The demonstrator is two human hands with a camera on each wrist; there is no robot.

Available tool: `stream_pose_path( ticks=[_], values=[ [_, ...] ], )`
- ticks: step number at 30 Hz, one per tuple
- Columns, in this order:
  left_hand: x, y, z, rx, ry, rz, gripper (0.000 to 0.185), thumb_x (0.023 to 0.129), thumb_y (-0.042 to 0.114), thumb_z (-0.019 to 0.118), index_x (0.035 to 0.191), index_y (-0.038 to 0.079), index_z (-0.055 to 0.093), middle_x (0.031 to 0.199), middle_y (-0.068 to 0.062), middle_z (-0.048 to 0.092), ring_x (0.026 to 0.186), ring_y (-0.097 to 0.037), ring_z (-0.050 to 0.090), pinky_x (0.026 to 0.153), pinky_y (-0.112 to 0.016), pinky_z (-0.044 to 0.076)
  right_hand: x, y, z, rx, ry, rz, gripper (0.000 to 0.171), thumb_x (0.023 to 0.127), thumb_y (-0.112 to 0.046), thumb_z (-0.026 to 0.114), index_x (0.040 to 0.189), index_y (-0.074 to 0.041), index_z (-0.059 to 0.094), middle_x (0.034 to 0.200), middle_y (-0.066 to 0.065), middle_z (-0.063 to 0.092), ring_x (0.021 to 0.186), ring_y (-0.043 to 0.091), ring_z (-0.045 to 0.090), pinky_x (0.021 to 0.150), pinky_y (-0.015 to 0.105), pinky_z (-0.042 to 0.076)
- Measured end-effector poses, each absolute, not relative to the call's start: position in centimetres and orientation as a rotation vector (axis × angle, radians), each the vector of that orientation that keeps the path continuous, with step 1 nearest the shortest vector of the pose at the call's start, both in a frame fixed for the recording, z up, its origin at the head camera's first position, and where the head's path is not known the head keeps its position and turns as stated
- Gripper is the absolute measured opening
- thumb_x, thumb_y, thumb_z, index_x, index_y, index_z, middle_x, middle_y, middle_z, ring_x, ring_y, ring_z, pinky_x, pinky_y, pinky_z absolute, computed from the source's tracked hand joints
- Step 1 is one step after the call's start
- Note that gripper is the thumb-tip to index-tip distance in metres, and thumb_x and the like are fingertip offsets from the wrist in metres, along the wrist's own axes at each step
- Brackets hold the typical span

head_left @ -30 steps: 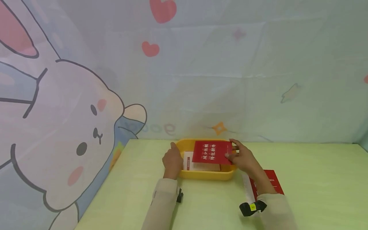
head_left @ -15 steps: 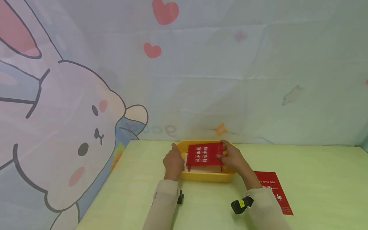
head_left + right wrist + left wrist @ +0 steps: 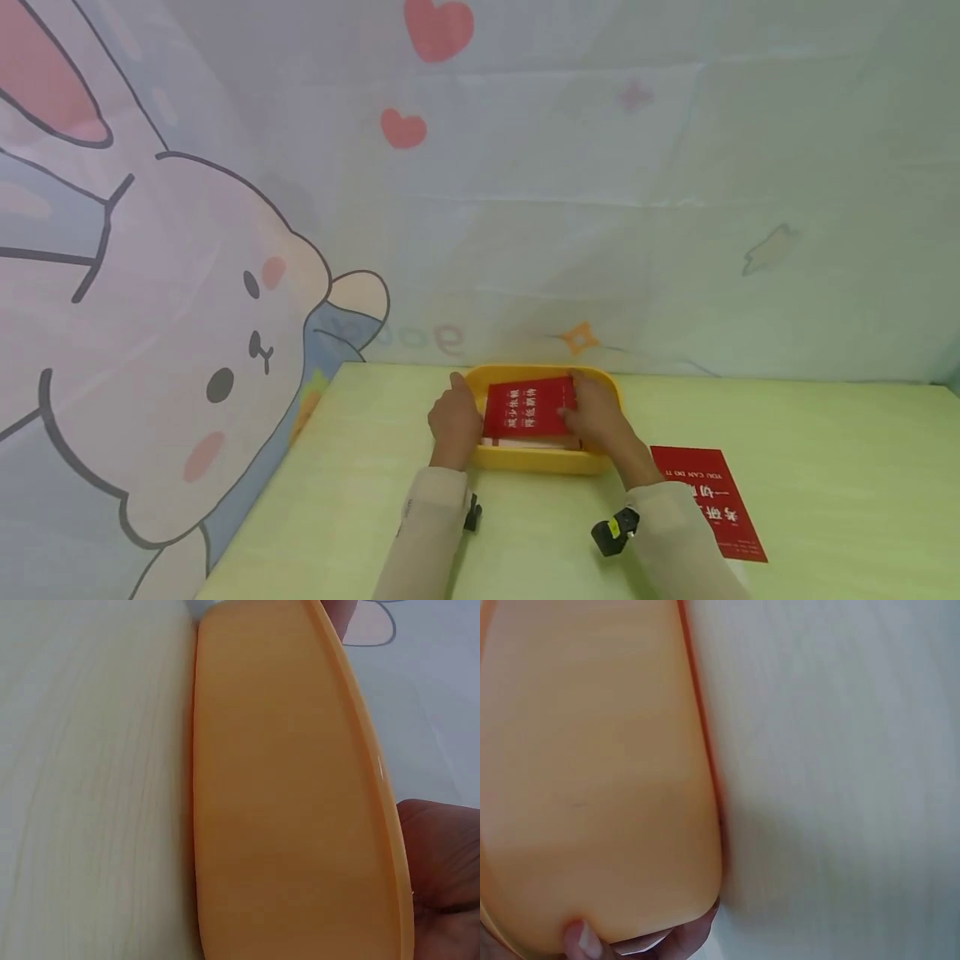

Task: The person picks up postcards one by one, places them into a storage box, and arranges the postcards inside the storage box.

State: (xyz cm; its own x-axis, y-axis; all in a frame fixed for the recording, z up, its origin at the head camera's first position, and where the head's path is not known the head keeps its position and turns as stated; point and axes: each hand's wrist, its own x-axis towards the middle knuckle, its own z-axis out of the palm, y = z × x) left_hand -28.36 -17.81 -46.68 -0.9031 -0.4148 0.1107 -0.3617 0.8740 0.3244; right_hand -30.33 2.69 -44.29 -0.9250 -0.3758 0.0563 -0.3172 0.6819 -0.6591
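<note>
The left hand (image 3: 453, 418) holds the yellow tray's (image 3: 542, 459) left wall, grip curled round it. The right hand (image 3: 594, 417) pinches a red booklet (image 3: 525, 408) lying inside the tray, far on the desk (image 3: 825, 467).

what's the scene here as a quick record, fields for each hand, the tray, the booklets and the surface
left hand: left hand holds the left end of the yellow tray
right hand: right hand grips the red booklet
tray: on the green table, holds a stack topped by that booklet
other booklet: second red booklet flat on the table, right of the tray
backdrop: cartoon rabbit cloth
</note>
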Motion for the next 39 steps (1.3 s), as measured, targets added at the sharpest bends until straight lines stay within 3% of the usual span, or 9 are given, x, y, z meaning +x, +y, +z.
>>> stream_pose_path(
  ticks=[5,12,22,29,39],
  values=[
    [-28.4,-17.9,-46.8,0.596,-2.863,-0.462,0.039,0.087,0.012,0.070,0.117,0.003,0.046,0.089,-0.018,0.069,0.076,-0.032,0.069,0.068,-0.044,0.059,-30.2,2.1,-44.5,-0.547,2.886,-0.926,0.068,0.092,-0.011,0.065,0.145,0.015,0.032,0.139,0.033,0.051,0.118,0.043,0.054,0.107,0.056,0.043],
    [-28.5,-17.9,-46.6,0.569,-2.826,-0.441,0.034,0.088,0.011,0.068,0.113,0.003,0.047,0.083,-0.017,0.068,0.073,-0.033,0.069,0.064,-0.044,0.058,-30.0,1.4,-44.2,-0.460,2.932,-0.820,0.073,0.085,-0.010,0.074,0.141,0.015,0.035,0.129,0.031,0.054,0.111,0.039,0.055,0.103,0.053,0.049],
    [-28.6,-17.9,-46.5,0.599,-2.855,-0.425,0.038,0.088,0.012,0.067,0.120,0.002,0.047,0.086,-0.017,0.069,0.075,-0.032,0.070,0.066,-0.043,0.059,-29.9,1.0,-44.4,-0.432,2.931,-0.760,0.072,0.081,-0.014,0.079,0.135,0.014,0.041,0.122,0.029,0.055,0.107,0.038,0.055,0.101,0.052,0.050],
    [-28.2,-17.9,-46.4,0.598,-2.861,-0.452,0.040,0.087,0.010,0.069,0.120,0.002,0.047,0.090,-0.018,0.070,0.078,-0.033,0.070,0.068,-0.044,0.059,-30.0,1.1,-44.8,-0.459,2.941,-0.744,0.066,0.080,-0.014,0.079,0.129,0.015,0.046,0.114,0.029,0.055,0.097,0.036,0.057,0.093,0.052,0.053],
    [-27.9,-18.1,-46.1,0.615,-2.865,-0.449,0.039,0.087,0.009,0.069,0.120,0.002,0.047,0.091,-0.018,0.070,0.079,-0.033,0.070,0.069,-0.045,0.059,-29.9,0.6,-44.8,-0.495,2.969,-0.676,0.059,0.081,-0.012,0.078,0.125,0.014,0.049,0.111,0.028,0.056,0.095,0.036,0.058,0.091,0.051,0.055]
  ],
)
